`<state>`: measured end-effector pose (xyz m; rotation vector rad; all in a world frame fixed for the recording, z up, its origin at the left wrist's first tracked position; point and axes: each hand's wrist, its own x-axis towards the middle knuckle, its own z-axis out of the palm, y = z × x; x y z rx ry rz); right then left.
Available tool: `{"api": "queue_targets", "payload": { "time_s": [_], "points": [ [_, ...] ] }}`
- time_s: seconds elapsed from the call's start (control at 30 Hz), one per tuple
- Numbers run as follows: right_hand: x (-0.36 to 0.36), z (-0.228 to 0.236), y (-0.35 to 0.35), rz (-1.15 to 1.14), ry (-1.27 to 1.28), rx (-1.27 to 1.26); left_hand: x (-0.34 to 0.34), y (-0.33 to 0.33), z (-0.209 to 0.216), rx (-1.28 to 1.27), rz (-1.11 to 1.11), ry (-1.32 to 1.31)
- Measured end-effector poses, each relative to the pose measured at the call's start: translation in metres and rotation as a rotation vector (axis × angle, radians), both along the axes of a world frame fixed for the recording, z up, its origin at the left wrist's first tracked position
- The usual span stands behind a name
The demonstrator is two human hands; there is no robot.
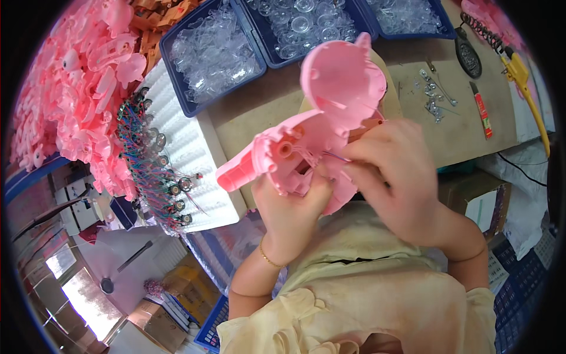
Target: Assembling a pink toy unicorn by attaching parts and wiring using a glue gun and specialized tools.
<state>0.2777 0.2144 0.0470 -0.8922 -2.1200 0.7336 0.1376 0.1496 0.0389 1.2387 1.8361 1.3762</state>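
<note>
A pink plastic toy shell [318,127] is held above the tan worktable [259,112], in front of the person's chest, with its long axis tilted: the handle-like end points down and to the left, the rounded hollow end up and to the right. It is gripped from below by the left hand [292,212], closed about its middle. The right hand [392,177] is curled against its right side, fingertips pinched at thin coloured wires [336,156].

Blue trays [177,88] of clear parts [215,53]
</note>
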Motion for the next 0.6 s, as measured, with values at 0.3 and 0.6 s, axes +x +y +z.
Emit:
{"api": "queue_targets", "payload": {
  "time_s": [0.3, 0.6],
  "points": [
    [0.054, 0.009, 0.012, -0.014, -0.477, -0.202, -0.026, -0.007, 0.019, -0.350, -0.105, -0.494],
    [0.043, -0.002, 0.028, -0.033, -0.258, -0.541, -0.030, 0.007, 0.013, -0.370, -0.179, -0.408]
  ]
}}
